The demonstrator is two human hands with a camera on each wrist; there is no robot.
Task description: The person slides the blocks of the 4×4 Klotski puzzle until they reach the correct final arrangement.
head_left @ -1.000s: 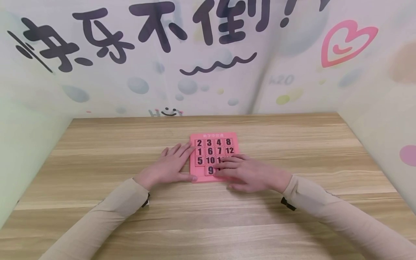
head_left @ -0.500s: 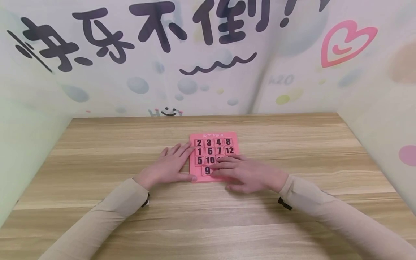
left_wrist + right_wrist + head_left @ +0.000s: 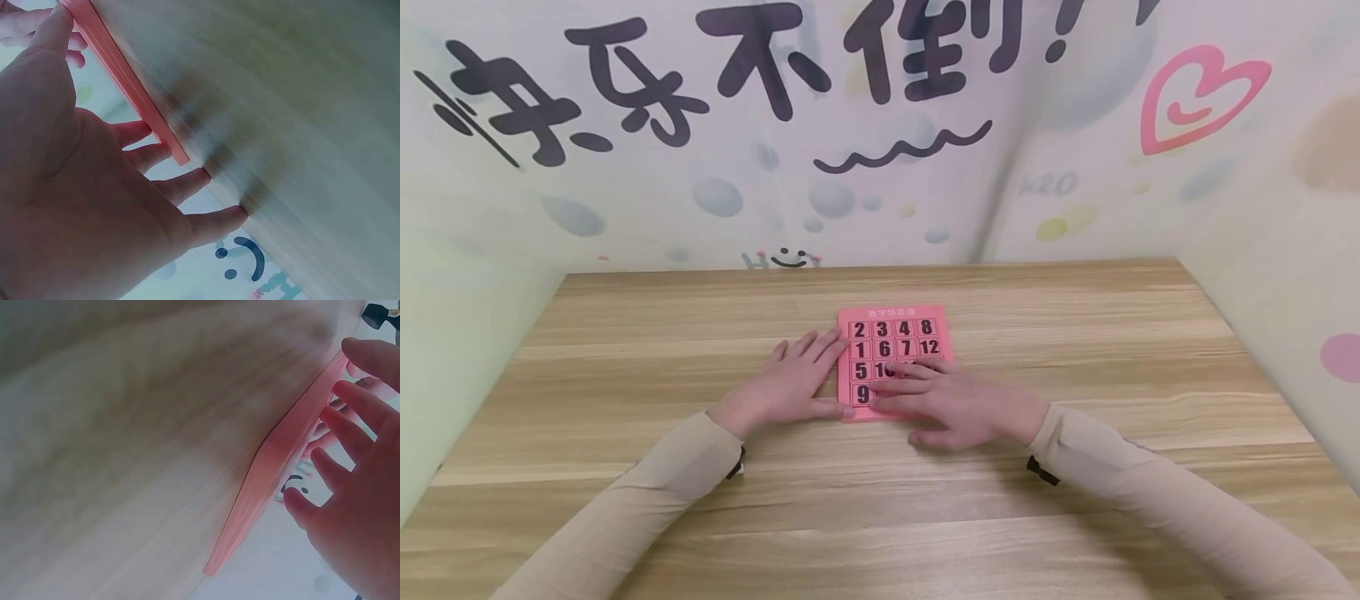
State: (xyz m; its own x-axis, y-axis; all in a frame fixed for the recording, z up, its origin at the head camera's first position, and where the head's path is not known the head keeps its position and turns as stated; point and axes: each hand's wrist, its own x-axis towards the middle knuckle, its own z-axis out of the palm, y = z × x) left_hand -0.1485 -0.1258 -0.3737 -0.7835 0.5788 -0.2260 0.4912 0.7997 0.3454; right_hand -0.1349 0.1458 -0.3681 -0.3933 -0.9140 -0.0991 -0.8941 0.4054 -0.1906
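Observation:
A pink number sliding puzzle lies flat on the table. My left hand rests at its left side, fingertips on the frame's edge and thumb at the near left corner. Across the lower right of the puzzle my right hand reaches with extended fingers, its fingertips beside the 9 tile. That tile sits in the near left corner slot, below the 5. The right hand hides the near row's other slots and part of the row above. Both wrist views show the frame's pink side and spread fingers.
The puzzle stands mid-way on a wood-grain table. A white back wall with large dark characters and bubble prints rises behind it. Pale side walls flank the table left and right.
My right hand has moved left, and the 9 tile has slid left with it from the second slot into the near left corner. The left hand has stayed in place.

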